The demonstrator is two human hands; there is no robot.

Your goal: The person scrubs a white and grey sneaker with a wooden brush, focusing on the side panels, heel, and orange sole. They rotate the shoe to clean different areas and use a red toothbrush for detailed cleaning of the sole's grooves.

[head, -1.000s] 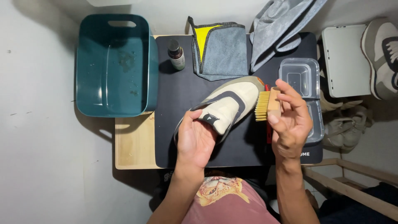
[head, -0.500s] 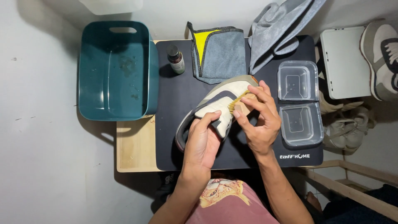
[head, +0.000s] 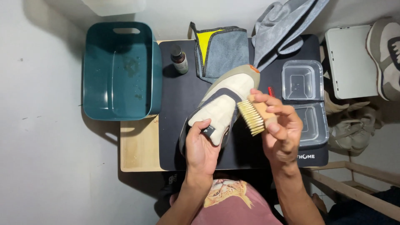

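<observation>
My left hand (head: 201,149) grips the heel end of a beige and grey shoe (head: 225,100), holding it tilted above a black mat (head: 183,104). My right hand (head: 280,130) is closed around a wooden brush (head: 255,115) with pale bristles. The bristles face the shoe's side and sit right beside it, at or near touching.
A teal plastic tub (head: 121,71) stands at the left. A small dark bottle (head: 179,59), a grey and yellow cloth (head: 223,50) and a grey towel (head: 283,29) lie at the back. Two clear plastic containers (head: 303,81) sit at the right. More shoes (head: 385,54) lie beyond the table.
My right hand first swept the brush left onto the shoe's upper, then drew it back to the right and lower along the shoe's side. The shoe has turned slightly in my left hand.
</observation>
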